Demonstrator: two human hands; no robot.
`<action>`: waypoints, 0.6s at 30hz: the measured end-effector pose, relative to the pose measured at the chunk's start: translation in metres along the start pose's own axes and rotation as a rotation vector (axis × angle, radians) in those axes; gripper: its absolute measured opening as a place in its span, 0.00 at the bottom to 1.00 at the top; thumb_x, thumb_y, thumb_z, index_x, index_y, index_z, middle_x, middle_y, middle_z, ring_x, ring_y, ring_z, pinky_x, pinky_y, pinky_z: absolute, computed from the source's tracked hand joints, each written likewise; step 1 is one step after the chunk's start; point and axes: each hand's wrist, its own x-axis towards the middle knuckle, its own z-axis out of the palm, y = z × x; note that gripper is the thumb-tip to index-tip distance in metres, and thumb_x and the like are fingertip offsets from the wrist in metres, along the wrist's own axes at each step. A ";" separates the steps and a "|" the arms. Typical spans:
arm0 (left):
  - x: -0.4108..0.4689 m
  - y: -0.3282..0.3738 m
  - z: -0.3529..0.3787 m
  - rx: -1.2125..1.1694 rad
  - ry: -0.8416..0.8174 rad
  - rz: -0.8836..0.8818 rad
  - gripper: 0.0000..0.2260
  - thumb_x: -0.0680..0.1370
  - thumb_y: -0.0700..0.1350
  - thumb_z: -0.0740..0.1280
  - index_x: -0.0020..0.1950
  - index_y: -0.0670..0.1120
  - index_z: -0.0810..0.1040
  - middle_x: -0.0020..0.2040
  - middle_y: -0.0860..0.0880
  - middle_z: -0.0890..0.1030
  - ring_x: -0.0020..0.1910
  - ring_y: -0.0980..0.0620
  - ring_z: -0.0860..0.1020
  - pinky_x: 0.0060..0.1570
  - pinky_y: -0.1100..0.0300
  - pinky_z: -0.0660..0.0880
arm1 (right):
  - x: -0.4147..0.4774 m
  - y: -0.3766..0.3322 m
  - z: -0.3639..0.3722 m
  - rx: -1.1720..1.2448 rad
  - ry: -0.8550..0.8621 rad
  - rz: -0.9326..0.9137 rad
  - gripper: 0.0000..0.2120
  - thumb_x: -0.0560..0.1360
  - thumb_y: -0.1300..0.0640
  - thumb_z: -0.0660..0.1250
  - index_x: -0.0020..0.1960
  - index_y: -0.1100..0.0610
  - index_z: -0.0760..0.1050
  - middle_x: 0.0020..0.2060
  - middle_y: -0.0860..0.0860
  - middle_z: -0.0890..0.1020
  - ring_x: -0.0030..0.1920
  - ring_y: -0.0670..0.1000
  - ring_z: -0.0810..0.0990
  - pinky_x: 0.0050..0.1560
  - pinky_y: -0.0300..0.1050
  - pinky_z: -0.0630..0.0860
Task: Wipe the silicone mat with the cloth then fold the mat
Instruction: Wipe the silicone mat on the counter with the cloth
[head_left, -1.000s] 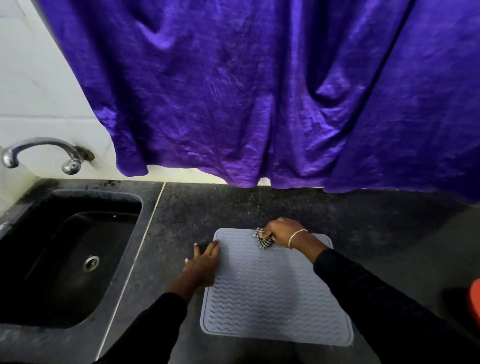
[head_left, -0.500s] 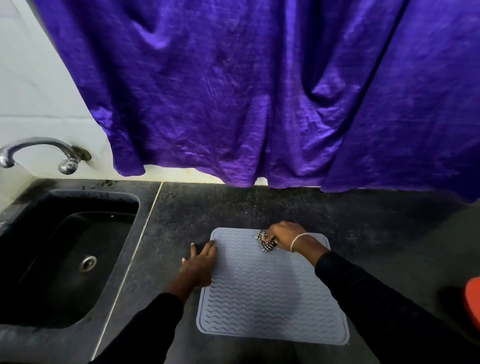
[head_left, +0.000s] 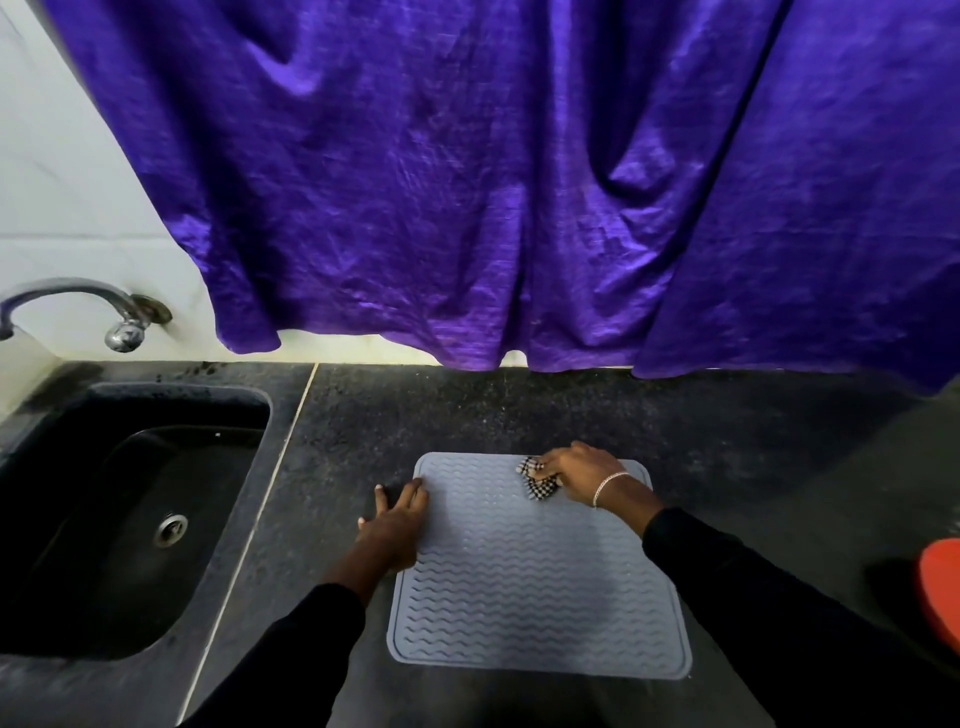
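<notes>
Dark counter (head_left: 467, 410) lay beneath us. Curled fingers of our right hand (head_left: 582, 475) pinched the checkered cloth (head_left: 537, 486) against the silicone mat (head_left: 540, 587) near its far edge; straight fingers of our left hand (head_left: 397, 530) pressed the mat's left edge.

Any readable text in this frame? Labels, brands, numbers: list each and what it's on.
None readable.
silicone mat: only a wavy relief pattern, no lettering.
cloth: check pattern, no label in view.
purple curtain, tap, sink, red object at the right edge: no markings visible.
</notes>
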 end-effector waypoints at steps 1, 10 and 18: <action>0.000 0.001 0.000 -0.003 0.000 -0.004 0.40 0.75 0.34 0.64 0.81 0.49 0.44 0.80 0.57 0.37 0.78 0.29 0.40 0.65 0.22 0.58 | 0.001 0.006 -0.004 -0.020 -0.012 0.011 0.21 0.73 0.54 0.65 0.64 0.40 0.75 0.65 0.45 0.78 0.61 0.56 0.77 0.61 0.50 0.75; 0.009 0.001 0.007 0.024 0.000 -0.028 0.41 0.76 0.35 0.64 0.81 0.48 0.43 0.81 0.56 0.36 0.77 0.28 0.40 0.63 0.21 0.60 | 0.007 0.004 -0.006 0.000 0.033 0.004 0.25 0.70 0.60 0.66 0.63 0.39 0.76 0.63 0.41 0.78 0.59 0.53 0.76 0.61 0.47 0.74; 0.031 -0.013 0.023 0.079 -0.041 -0.002 0.46 0.73 0.38 0.69 0.79 0.46 0.40 0.78 0.51 0.31 0.79 0.32 0.40 0.67 0.23 0.59 | -0.004 0.028 0.015 0.002 0.048 0.038 0.26 0.71 0.61 0.64 0.63 0.37 0.75 0.66 0.38 0.76 0.64 0.52 0.75 0.65 0.50 0.72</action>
